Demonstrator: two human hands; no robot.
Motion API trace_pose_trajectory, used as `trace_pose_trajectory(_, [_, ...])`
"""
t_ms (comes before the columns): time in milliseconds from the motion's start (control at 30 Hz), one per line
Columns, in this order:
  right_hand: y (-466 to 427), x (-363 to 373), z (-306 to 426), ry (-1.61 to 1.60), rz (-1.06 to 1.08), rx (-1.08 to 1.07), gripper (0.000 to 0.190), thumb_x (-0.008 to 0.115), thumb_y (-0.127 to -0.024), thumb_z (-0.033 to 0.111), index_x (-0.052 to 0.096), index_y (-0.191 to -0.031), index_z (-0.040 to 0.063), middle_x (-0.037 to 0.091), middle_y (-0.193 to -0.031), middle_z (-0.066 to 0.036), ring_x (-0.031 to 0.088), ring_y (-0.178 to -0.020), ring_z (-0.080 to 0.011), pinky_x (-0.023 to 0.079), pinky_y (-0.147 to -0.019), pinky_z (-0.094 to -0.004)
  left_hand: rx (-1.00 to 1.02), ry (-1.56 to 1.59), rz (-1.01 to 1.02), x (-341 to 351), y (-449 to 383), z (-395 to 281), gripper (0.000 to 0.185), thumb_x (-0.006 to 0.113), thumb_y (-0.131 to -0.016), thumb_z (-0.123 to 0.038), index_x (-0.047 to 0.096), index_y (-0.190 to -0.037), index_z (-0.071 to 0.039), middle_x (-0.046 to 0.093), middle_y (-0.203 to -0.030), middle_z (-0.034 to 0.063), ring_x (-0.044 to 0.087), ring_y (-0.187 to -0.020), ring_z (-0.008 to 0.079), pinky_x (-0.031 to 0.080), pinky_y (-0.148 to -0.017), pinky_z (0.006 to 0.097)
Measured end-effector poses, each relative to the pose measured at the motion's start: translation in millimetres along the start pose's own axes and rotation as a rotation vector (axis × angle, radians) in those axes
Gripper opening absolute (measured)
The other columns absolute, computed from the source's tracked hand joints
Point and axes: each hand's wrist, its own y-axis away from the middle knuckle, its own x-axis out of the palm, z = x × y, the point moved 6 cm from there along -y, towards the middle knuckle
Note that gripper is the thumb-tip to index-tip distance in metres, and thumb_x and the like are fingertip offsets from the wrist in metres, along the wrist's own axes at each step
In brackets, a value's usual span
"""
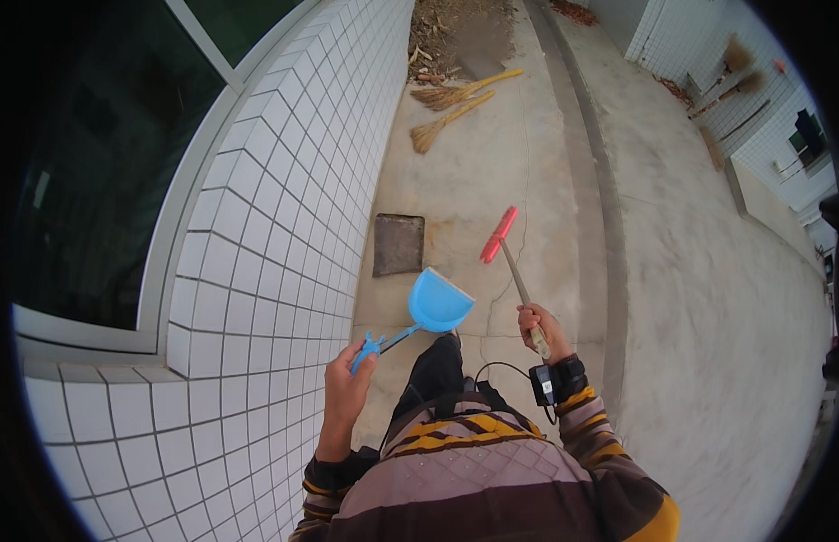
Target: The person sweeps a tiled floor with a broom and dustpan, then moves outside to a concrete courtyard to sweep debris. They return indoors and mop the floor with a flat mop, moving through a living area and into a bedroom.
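My left hand (pixel 346 386) grips the blue handle of a long-handled plastic dustpan (pixel 438 302), whose pan is over the concrete floor in front of my feet. In my right hand (pixel 545 330) is the pale handle of a broom with a red head (pixel 499 234). The broom head lies ahead and to the right of the dustpan, apart from it. Whether either tool touches the floor, I cannot tell. A device with a cable sits at my right wrist.
A white tiled wall (pixel 256 223) with a window runs along the left. A dark square plate (pixel 399 245) lies on the floor. Straw brooms (pixel 429 132) lie farther ahead near dry debris (pixel 453 34). A channel (pixel 595 162) crosses lengthwise on the right; more brooms (pixel 738 85) lean beyond it.
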Motion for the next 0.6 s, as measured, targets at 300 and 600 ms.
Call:
trace_pose_trajectory(300, [-140, 140, 102, 0.590, -0.111, -0.143, 0.011, 0.045, -0.089, 0.015, 0.039, -0.085, 0.007, 0.043, -0.068, -0.002, 0.037, -0.046, -0.0045, 0.035, -0.038, -0.0164, 0.026, -0.015, -0.013, 37, -216, -40, 0.034, 0.057, -0.080, -0.017, 0.054, -0.105, 0.006, 0.054, -0.074, 0.0025, 0.047, -0.066, 0.0067, 0.039, -0.058, 0.0211])
trace_pose_trajectory(600, [-313, 233, 155, 0.774, -0.185, -0.034, 0.010, 0.045, -0.087, 0.011, 0.037, -0.082, 0.007, 0.039, -0.061, -0.002, 0.036, -0.041, -0.0067, 0.033, -0.035, -0.0200, -0.018, -0.068, 0.007, 48, -346, -93, 0.036, 0.058, -0.080, -0.017, 0.053, -0.107, 0.006, 0.058, -0.077, 0.0075, 0.051, -0.070, 0.0101, 0.042, -0.062, 0.0237])
